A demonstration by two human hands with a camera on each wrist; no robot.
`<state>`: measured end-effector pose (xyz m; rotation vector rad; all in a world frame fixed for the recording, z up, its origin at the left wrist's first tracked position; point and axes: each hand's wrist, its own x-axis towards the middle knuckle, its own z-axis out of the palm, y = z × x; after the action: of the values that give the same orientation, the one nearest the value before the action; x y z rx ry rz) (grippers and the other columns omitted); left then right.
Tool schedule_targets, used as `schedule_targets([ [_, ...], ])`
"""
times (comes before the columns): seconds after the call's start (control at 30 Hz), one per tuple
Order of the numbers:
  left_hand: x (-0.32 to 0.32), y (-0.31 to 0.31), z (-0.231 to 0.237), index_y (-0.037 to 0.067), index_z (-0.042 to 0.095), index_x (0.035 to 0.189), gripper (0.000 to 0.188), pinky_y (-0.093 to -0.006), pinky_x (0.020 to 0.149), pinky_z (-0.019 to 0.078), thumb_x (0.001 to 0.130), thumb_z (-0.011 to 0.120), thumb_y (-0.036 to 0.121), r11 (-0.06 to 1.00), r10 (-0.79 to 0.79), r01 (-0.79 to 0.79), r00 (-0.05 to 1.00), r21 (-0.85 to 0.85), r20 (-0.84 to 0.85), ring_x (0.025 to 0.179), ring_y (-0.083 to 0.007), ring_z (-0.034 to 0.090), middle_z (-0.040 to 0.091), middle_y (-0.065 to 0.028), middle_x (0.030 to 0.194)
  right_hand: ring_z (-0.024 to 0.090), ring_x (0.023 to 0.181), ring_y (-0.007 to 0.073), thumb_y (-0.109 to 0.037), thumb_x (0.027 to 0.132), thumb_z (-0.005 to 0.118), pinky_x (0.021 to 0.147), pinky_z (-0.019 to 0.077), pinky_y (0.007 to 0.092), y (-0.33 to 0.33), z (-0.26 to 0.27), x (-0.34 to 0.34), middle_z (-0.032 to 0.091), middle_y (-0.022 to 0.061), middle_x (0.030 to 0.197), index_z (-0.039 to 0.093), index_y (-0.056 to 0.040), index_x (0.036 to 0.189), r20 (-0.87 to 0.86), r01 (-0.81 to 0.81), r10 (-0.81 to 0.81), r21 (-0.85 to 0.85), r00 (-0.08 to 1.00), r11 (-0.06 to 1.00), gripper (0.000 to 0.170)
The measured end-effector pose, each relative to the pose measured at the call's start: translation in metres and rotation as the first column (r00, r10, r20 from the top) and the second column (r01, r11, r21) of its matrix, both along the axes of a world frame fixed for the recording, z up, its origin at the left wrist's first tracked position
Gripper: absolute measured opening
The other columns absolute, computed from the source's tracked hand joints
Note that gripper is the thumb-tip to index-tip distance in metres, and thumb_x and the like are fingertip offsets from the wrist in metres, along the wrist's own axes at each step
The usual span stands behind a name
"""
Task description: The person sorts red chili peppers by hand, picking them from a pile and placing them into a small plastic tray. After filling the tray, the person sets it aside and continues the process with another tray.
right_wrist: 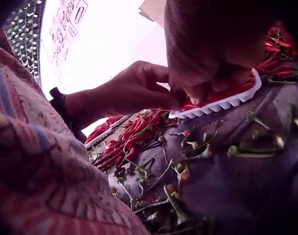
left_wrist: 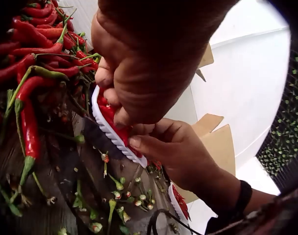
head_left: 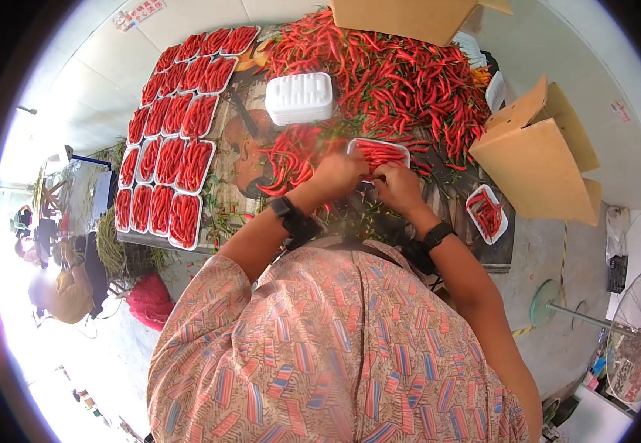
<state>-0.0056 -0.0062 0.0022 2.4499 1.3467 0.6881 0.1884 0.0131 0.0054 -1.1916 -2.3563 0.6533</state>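
A white foam tray [head_left: 408, 156] of red chili peppers [head_left: 381, 153] lies on the table in front of the body. My left hand [head_left: 341, 177] is at its left end, fingers curled down onto the peppers. Beside it my right hand [head_left: 399, 189] works at the near edge; in the left wrist view its thumb and fingers pinch at a red chili [left_wrist: 124, 131]. From the right wrist, the fluted tray wall [right_wrist: 218, 106] shows under the fingers, while the left fingertips are partly hidden. A loose pile of chilies [head_left: 291, 159] lies just left of the hands.
Rows of filled trays [head_left: 176, 118] cover the table's left side. A white stack of trays [head_left: 299, 100] stands behind the hands, near a large chili heap [head_left: 409, 81]. Another part-filled tray [head_left: 487, 214] and an open cardboard box [head_left: 538, 155] are at right. Cut stems [left_wrist: 122, 196] litter the tabletop.
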Motion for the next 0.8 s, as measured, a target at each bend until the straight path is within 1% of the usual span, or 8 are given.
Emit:
schedule_targets([
  [0.03, 0.000, -0.001, 0.000, 0.015, 0.067, 0.093, 0.016, -0.0387, 0.067, 0.0522, 0.081, 0.056, 0.015, 1.000, -0.004, 0.002, 0.999, -0.030, -0.046, 0.081, -0.0285, 0.063, 0.061, -0.0079, 0.090, 0.062, 0.077, 0.0305, -0.014, 0.074, 0.065, 0.068, 0.0488, 0.0404, 0.000, 0.001, -0.001, 0.063, 0.0105, 0.081, 0.066, -0.0066, 0.083, 0.015, -0.003, 0.003, 0.021, 1.000, 1.000, 0.011],
  [0.17, -0.001, -0.003, -0.001, 0.014, 0.067, 0.093, 0.016, -0.0384, 0.066, 0.0523, 0.081, 0.056, 0.015, 1.000, -0.010, 0.010, 1.000, 0.003, -0.013, 0.081, -0.0281, 0.063, 0.062, -0.0078, 0.089, 0.062, 0.079, 0.0312, -0.015, 0.073, 0.067, 0.068, 0.0490, 0.0418, -0.003, 0.010, -0.004, 0.063, 0.0101, 0.082, 0.067, -0.0082, 0.083, 0.029, -0.003, 0.002, 0.055, 1.000, 0.998, 0.012],
  [0.23, 0.001, -0.004, -0.002, 0.010, 0.063, 0.079, 0.005, -0.0409, 0.063, 0.0512, 0.078, 0.061, 0.015, 0.998, 0.027, -0.033, 0.995, 0.062, 0.093, 0.075, -0.0296, 0.062, 0.059, -0.0076, 0.083, 0.062, 0.080, 0.0313, -0.014, 0.073, 0.067, 0.069, 0.0490, 0.0420, -0.003, 0.012, -0.003, 0.063, 0.0102, 0.082, 0.067, -0.0081, 0.083, 0.058, -0.003, 0.000, 0.051, 0.998, 0.999, 0.011],
  [0.3, 0.001, -0.004, -0.002, 0.010, 0.063, 0.079, 0.005, -0.0410, 0.063, 0.0512, 0.077, 0.061, 0.014, 0.997, 0.026, -0.034, 0.994, 0.074, 0.106, 0.075, -0.0295, 0.062, 0.059, -0.0075, 0.083, 0.061, 0.081, 0.0314, -0.014, 0.073, 0.067, 0.070, 0.0490, 0.0422, -0.003, 0.012, -0.003, 0.062, 0.0103, 0.081, 0.067, -0.0080, 0.083, 0.087, -0.001, -0.003, 0.047, 0.996, 0.999, 0.011],
  [0.47, 0.001, -0.002, -0.005, 0.010, 0.063, 0.079, 0.005, -0.0414, 0.062, 0.0510, 0.077, 0.062, 0.014, 0.995, 0.013, -0.026, 0.991, 0.098, 0.132, 0.075, -0.0294, 0.062, 0.059, -0.0072, 0.083, 0.060, 0.083, 0.0319, -0.011, 0.072, 0.065, 0.072, 0.0485, 0.0424, 0.002, 0.005, -0.004, 0.061, 0.0111, 0.080, 0.068, -0.0068, 0.080, 0.109, -0.066, 0.048, 0.162, 0.993, 0.985, 0.009],
  [0.53, -0.001, -0.004, -0.002, 0.014, 0.068, 0.095, 0.019, -0.0390, 0.073, 0.0525, 0.082, 0.055, 0.014, 0.999, 0.020, -0.018, 0.999, -0.042, 0.038, 0.087, -0.0284, 0.064, 0.064, -0.0084, 0.098, 0.060, 0.083, 0.0317, -0.010, 0.072, 0.064, 0.072, 0.0485, 0.0423, 0.003, 0.003, -0.004, 0.061, 0.0110, 0.080, 0.068, -0.0068, 0.080, 0.123, -0.065, 0.044, 0.167, 0.991, 0.984, 0.009],
  [0.77, -0.002, -0.002, -0.004, 0.018, 0.069, 0.094, 0.019, -0.0396, 0.070, 0.0520, 0.081, 0.056, 0.015, 0.998, 0.029, -0.029, 1.000, -0.054, -0.001, 0.084, -0.0289, 0.063, 0.063, -0.0074, 0.091, 0.060, 0.082, 0.0310, -0.010, 0.072, 0.064, 0.072, 0.0484, 0.0420, 0.003, 0.000, -0.006, 0.061, 0.0106, 0.078, 0.068, -0.0073, 0.077, 0.113, -0.044, 0.021, 0.207, 0.993, 0.977, 0.007],
  [0.8, -0.003, -0.001, -0.002, 0.019, 0.069, 0.094, 0.019, -0.0397, 0.069, 0.0519, 0.081, 0.056, 0.016, 0.998, 0.002, -0.003, 1.000, -0.058, -0.012, 0.083, -0.0292, 0.063, 0.063, -0.0075, 0.090, 0.060, 0.082, 0.0310, -0.010, 0.072, 0.064, 0.072, 0.0484, 0.0420, 0.002, 0.003, -0.006, 0.061, 0.0106, 0.078, 0.068, -0.0073, 0.077, 0.111, -0.052, 0.029, 0.212, 0.993, 0.976, 0.007],
])
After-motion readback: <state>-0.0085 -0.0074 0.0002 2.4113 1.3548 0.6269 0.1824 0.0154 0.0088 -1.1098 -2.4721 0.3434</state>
